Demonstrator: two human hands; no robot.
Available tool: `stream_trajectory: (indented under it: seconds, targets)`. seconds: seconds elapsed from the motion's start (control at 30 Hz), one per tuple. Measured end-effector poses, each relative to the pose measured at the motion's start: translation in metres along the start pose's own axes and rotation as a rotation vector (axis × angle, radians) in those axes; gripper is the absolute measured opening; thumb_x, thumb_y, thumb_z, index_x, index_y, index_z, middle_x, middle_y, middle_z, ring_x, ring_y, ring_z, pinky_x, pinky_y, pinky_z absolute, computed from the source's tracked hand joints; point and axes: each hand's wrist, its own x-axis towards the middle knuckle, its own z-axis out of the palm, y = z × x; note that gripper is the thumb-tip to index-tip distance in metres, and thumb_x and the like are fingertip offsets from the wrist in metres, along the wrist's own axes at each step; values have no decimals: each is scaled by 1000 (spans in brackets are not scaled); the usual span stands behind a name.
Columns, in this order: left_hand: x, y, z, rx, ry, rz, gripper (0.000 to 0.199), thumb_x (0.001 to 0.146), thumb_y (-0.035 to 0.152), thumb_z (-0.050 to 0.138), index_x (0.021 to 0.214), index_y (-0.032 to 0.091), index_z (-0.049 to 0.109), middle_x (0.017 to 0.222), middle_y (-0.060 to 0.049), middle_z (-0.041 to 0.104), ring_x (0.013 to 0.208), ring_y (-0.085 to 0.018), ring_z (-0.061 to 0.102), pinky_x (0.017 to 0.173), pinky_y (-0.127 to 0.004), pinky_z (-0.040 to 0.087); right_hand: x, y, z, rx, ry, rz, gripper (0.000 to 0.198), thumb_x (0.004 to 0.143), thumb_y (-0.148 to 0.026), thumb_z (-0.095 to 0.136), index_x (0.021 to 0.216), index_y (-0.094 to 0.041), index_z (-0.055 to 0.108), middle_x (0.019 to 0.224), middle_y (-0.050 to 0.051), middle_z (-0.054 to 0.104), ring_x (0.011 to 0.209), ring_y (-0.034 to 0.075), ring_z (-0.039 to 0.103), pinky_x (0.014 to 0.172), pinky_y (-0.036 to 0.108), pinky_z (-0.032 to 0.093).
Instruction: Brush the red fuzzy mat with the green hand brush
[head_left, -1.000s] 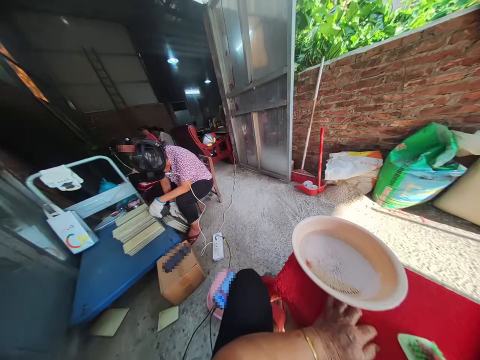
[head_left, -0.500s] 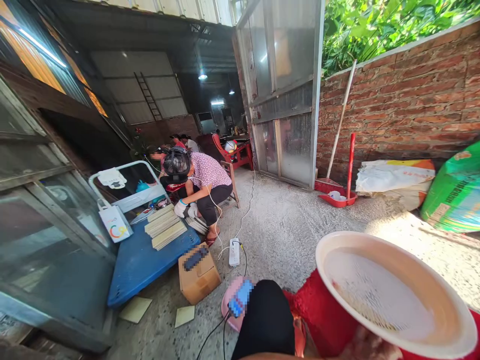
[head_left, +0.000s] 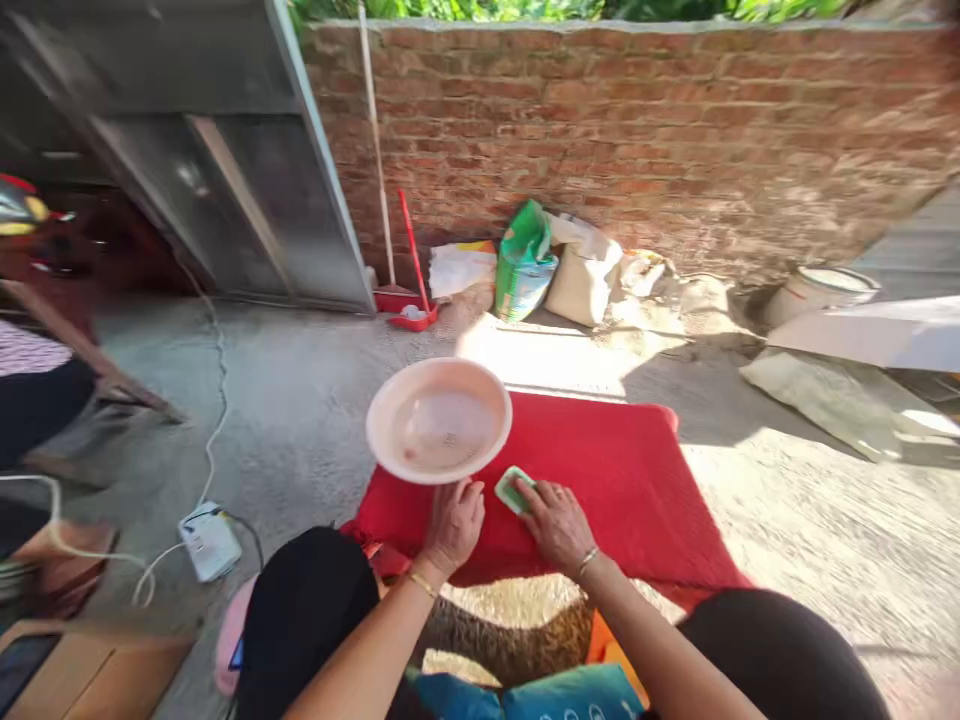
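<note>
A shallow pale-pink basin [head_left: 484,440], whitish inside, stands at the back left of a surface covered by red cloth [head_left: 600,450]. Just in front of its rim is my left hand [head_left: 454,525], fingers loosely bent and apart, holding nothing I can see. Whether the fingertips touch the basin is unclear. My right hand [head_left: 559,525] is on the red cloth. Its thumb and fingers grip a small light-green rounded block [head_left: 512,488] with a pale edge, whose exact kind does not show.
A white power strip [head_left: 210,545] with cords lies on the floor at left, near a cardboard box [head_left: 112,680]. By the brick wall [head_left: 600,130] stand a red dustpan [head_left: 412,315], a green sack [head_left: 525,265] and a beige sack [head_left: 585,270].
My view has swung right, from the doorway and the person stacking panels to the red cloth. Both hands now show on it, the right one with the green block.
</note>
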Motion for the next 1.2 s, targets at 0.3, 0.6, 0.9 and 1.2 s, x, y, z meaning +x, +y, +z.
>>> stream_trajectory:
  seconds: [0.3,0.6,0.9,1.2]
  targets:
    - [0,0,1,33,-11,35,26,94,21,39,106,18,61,98,-8,64,98,-23,58,90,-40,44,-20,133,-42,-166,-102,998,53,92,-40,43,140,-19,42,114,17,57,100,29,55,82,39,39]
    - [-1,-5,1,20,-20,6,29,94,20,37,107,16,62,102,-9,64,100,-22,57,92,-37,43,-9,-14,-11,155,-168,-72,52,94,-38,42,145,-32,37,128,12,53,110,26,46,97,40,29]
    - [4,-11,5,78,37,112,27,92,20,40,103,17,64,95,-8,65,93,-23,58,88,-37,42,18,146,-42,-3,28,1135,52,93,-40,41,142,-24,39,124,15,53,113,29,48,89,40,33]
    - [11,-4,10,114,88,190,27,92,20,40,101,21,66,93,-8,65,87,-23,61,78,-37,47,47,21,-4,226,-47,158,54,87,-38,53,139,-34,41,125,6,56,109,25,49,92,39,35]
